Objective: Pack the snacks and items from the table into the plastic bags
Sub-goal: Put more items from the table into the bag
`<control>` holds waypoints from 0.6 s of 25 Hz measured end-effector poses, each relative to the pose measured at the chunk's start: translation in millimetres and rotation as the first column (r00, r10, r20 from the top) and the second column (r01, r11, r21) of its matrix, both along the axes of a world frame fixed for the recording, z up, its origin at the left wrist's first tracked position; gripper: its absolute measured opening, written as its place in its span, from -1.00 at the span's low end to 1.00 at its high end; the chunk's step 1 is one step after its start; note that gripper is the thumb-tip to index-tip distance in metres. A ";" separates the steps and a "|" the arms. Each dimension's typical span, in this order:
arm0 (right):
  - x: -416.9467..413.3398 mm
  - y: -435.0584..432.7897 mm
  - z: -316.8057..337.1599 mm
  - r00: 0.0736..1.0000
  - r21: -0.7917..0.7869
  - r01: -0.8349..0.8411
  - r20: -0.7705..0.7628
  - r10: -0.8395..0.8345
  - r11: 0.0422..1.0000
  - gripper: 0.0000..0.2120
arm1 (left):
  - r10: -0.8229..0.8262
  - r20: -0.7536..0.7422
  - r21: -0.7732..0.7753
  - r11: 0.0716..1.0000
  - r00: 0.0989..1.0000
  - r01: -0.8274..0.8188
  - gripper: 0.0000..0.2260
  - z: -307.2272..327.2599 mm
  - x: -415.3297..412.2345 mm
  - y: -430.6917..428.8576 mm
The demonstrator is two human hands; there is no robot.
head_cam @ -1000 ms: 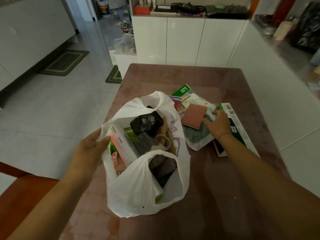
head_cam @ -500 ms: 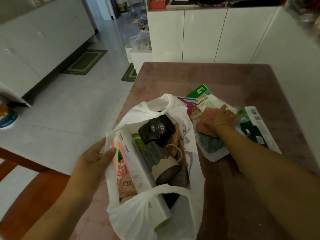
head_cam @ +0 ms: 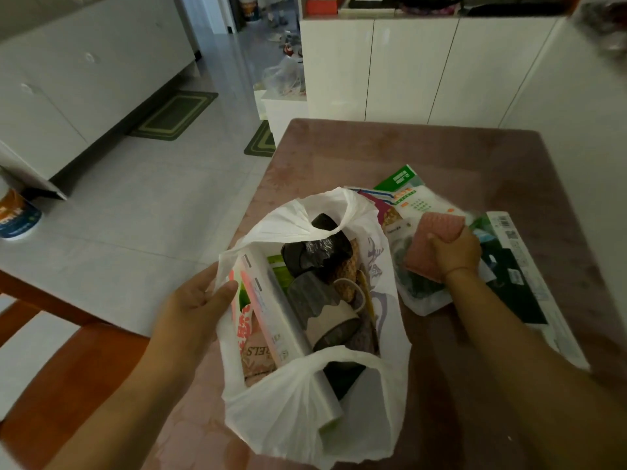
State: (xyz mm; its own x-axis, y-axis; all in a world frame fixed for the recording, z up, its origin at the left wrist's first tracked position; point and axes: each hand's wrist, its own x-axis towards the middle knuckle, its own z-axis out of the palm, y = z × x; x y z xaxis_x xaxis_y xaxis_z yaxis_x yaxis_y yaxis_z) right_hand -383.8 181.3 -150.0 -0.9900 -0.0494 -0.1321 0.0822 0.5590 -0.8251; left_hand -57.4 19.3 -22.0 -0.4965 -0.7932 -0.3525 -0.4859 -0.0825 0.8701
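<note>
Seen from the head camera, a white plastic bag (head_cam: 305, 408) stands open near the desk's (head_cam: 441, 154) left edge, holding a long white box (head_cam: 271, 310), a black wrapped bundle (head_cam: 315, 252) and a dark mug (head_cam: 325, 317). The left hand (head_cam: 200, 303) has its grip pinched closed on the bag's left rim. The right hand (head_cam: 454, 252) has its grip closed around a pink sponge (head_cam: 431, 242), over a pile of flat snack packets (head_cam: 417, 293) toward the desk's right edge.
</note>
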 end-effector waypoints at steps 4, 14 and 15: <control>26.7 26.5 72.3 0.998 -0.412 0.042 -0.033 -0.061 0.910 -0.51 | -0.012 -0.018 0.000 1.000 1.000 0.012 -0.85 3.7 -0.1 3.6; 182.0 -23.8 144.9 0.773 -0.415 -0.528 0.126 0.622 0.741 -0.60 | -0.043 -0.019 -0.047 0.998 0.999 0.042 -0.83 6.4 4.4 6.6; 190.1 -25.7 141.6 0.715 -0.377 -0.588 0.171 0.678 0.716 -0.60 | -0.047 -0.013 -0.053 0.998 0.999 0.047 -0.81 7.4 3.4 7.1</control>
State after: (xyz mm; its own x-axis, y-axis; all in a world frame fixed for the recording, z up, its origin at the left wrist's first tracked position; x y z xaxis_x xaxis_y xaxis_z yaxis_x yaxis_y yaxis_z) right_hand -193.7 155.6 -8.4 -0.6291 -0.7285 -0.2712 0.0424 0.3162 -0.9477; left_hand -54.0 26.4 -14.6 -0.5386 -0.7861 -0.3034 -0.4753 -0.0139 0.8797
